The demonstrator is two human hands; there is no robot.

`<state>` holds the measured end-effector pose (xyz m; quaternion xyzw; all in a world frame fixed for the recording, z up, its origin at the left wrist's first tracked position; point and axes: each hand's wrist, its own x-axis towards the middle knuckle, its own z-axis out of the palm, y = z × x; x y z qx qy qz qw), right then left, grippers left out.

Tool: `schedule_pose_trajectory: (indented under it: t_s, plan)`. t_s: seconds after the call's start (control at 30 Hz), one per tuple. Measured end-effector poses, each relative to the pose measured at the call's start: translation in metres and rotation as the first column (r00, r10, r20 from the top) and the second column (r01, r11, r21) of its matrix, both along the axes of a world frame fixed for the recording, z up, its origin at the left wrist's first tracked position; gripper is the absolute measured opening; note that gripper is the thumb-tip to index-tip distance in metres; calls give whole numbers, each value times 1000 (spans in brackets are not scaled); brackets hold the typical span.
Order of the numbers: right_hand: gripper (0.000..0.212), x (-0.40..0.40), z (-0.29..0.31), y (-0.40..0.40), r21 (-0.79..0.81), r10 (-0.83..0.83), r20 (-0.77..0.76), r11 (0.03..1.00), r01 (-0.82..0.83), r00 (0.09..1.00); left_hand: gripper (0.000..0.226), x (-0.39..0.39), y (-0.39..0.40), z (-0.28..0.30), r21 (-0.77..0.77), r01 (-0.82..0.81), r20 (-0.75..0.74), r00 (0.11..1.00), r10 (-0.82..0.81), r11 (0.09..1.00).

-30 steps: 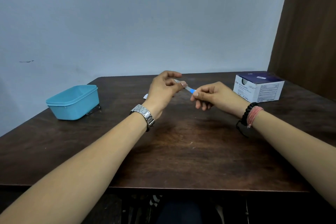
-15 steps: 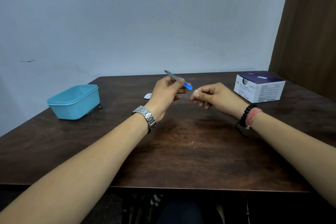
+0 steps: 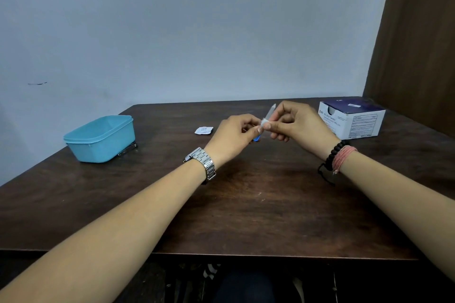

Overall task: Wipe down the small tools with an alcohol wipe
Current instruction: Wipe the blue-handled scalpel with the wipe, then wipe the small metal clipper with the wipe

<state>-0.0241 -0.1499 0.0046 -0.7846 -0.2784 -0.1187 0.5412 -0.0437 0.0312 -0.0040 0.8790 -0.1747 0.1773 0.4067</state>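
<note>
left hand (image 3: 235, 135) gripped the blue-handled tool (image 3: 270, 111), now tilted upright | right hand (image 3: 293, 122) had closed in, wipe (image 3: 265, 123) pinched round its blade | wiping judged resumed | wrapper (image 3: 203, 130) lay on worktop (image 3: 246, 204) left of the hands

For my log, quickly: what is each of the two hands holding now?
Left hand: closed, pinching the blue-handled tool.
Right hand: closed, pinching the white wipe around the tool's blade.
</note>
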Motion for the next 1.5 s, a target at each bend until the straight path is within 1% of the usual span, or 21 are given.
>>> schedule_pose_trajectory:
  t_s: [0.07,0.17,0.37,0.6,0.67,0.73,0.83,0.9,0.93,1.0,1.13,1.2,1.27,1.37,1.4,1.47,1.5]
  plan:
    - [18,-2,-1,0,-45,-24,22,999,25,999,10,-1,0,0,64,8,34,999,-11,998]
    - [22,0,0,-2,-38,-86,23,996,86,996,12,-1,0,0,120,4,76,997,-13,993]
    - [26,5,2,-9,8,-202,29,979,202,979,7,-4,1,2,168,6,105,994,-24,986]
    - [27,12,2,-15,60,-286,12,957,285,958,9,-2,3,1,192,-9,94,996,-10,981]
    - [26,11,3,-15,68,-281,11,958,280,960,10,-2,3,1,192,-18,95,996,0,981]
    - [25,7,3,-13,44,-229,15,973,228,973,10,-2,4,0,196,-33,102,995,13,980]
    - [25,-1,1,-6,-81,-133,62,987,138,989,11,-1,5,0,212,-48,121,992,22,976]
    - [24,-2,0,-3,-146,-115,88,981,127,989,10,-1,4,0,221,-46,128,992,17,974]
    - [23,-2,-1,-4,-154,-125,93,978,139,988,10,-2,4,0,223,-41,129,992,12,974]
    - [24,1,0,-6,-118,-164,89,978,174,982,9,-3,4,0,228,-28,124,992,-1,973]
    - [25,5,3,-14,14,-251,84,968,251,964,8,-3,4,2,227,-32,105,994,9,973]
    - [23,9,2,-16,49,-288,86,957,285,954,7,-3,10,4,236,-78,120,991,50,969]
    - [20,14,-1,-20,57,-299,90,954,295,950,6,-2,18,9,248,-156,165,979,117,956]
    - [8,15,-4,-22,38,-229,88,973,226,970,8,-4,37,25,224,-275,224,948,226,935]
    - [9,13,-3,-21,23,-202,94,979,200,975,8,-7,47,33,214,-313,231,937,264,925]
    - [11,10,-1,-18,-15,-171,107,985,174,979,9,-14,75,47,246,-417,260,898,354,875]
    - [9,8,-1,-16,-29,-159,109,986,163,981,10,-18,95,54,285,-493,281,863,420,822]
